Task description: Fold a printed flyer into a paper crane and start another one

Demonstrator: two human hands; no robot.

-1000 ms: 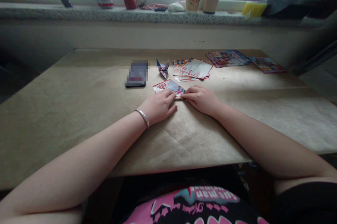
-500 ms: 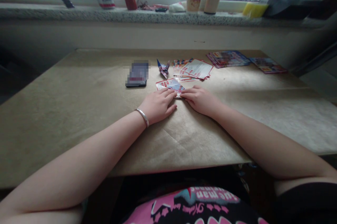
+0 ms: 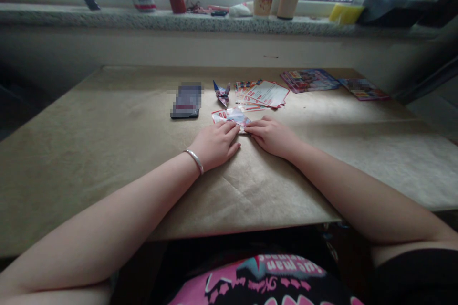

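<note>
Paper [image 3: 232, 116], a printed sheet, lies flat mid-table [image 3: 107, 128], its near edge under both hands. To its left, slightly farther, sits a dark phone [image 3: 186, 100]. The left hand [image 3: 214, 145], bangle [image 3: 194, 160] at the wrist, presses the paper with fingers stretched flat. The right hand [image 3: 274, 135] rests bent fingertips on its right corner; whether they pinch it I cannot tell. Beyond stands a folded crane [image 3: 222, 92], then fanned leaflets [image 3: 266, 93], with booklets [image 3: 309, 79] far right
</note>
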